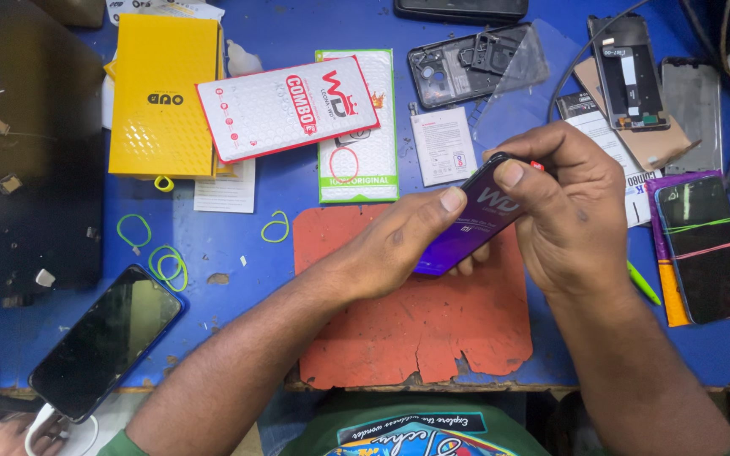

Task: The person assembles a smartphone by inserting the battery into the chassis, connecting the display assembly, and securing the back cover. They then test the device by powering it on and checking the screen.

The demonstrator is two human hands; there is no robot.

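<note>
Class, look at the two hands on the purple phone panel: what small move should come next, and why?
Probably keep peeling at the top corner. The right hand pinches that corner of the purple panel with a small red tool, while the left hand steadies it above the orange mat.

Purple glossy phone back cover point(466, 226), tilted, lifted above torn red mat, printed side up.

2 bare forearms, no sleeves; green shirt point(416, 431), printed graphic, possibly dark lettered banner.
</note>
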